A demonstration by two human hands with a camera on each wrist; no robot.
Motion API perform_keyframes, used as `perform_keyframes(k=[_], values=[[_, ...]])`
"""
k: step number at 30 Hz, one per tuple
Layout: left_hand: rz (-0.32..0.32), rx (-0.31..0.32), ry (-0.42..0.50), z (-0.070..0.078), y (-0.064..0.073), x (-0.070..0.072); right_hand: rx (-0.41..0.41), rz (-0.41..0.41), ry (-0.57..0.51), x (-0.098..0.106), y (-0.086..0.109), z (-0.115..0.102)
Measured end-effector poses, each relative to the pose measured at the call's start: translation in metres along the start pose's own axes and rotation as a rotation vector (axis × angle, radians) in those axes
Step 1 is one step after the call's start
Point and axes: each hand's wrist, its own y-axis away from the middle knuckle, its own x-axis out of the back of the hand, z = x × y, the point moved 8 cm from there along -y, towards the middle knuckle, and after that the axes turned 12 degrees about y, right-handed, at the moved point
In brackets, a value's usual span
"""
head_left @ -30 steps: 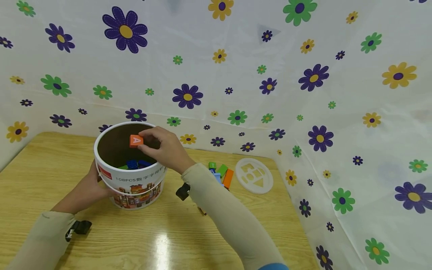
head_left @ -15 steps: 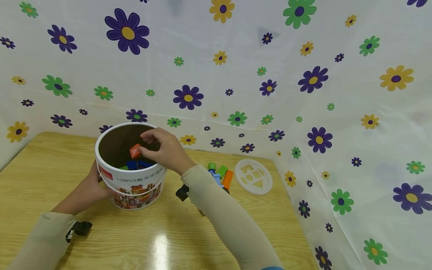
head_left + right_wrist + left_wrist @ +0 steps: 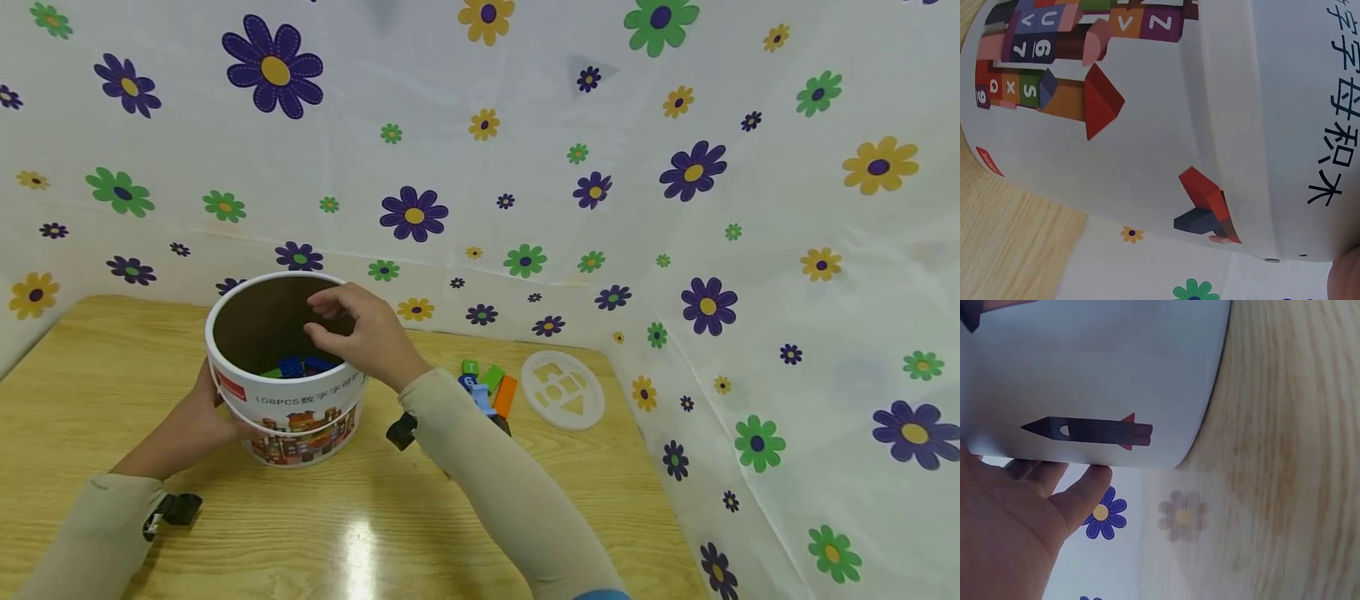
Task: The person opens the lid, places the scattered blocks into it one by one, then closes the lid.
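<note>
A white bucket point(image 3: 247, 412) with printed toy pictures stands on the table, its wire handle hanging down in front. My left hand point(image 3: 197, 417) holds the bucket's left side; in the left wrist view, its fingers point(image 3: 1088, 490) bear against the wall beside a printed rocket. Over the right part of the rim, my right hand point(image 3: 367, 329) reaches into the mouth, thumb and fingers apart with nothing between them. Blue blocks point(image 3: 292, 367) and a green block point(image 3: 272, 373) lie at the bottom. In the right wrist view, the bucket wall point(image 3: 1141, 162) hides most of that hand.
To the right on the wooden table point(image 3: 247, 533) lie a green block point(image 3: 492, 377), an orange block point(image 3: 506, 397), a light blue piece point(image 3: 482, 398) and several others. Beside them is a white disc with shaped cut-outs point(image 3: 537, 397). A flowered cloth point(image 3: 450, 150) stands behind and to the right.
My right hand has let go of a red block marked A, which dropped into the bucket and is out of sight now. The fingers have spread; the left hand has stayed on the bucket.
</note>
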Motion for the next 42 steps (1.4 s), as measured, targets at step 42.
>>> perform_keyframes(k=[42], values=[[0.015,0.019,-0.026,-0.012,0.0,0.002,-0.42,-0.214,0.239,0.063,0.233,0.22]])
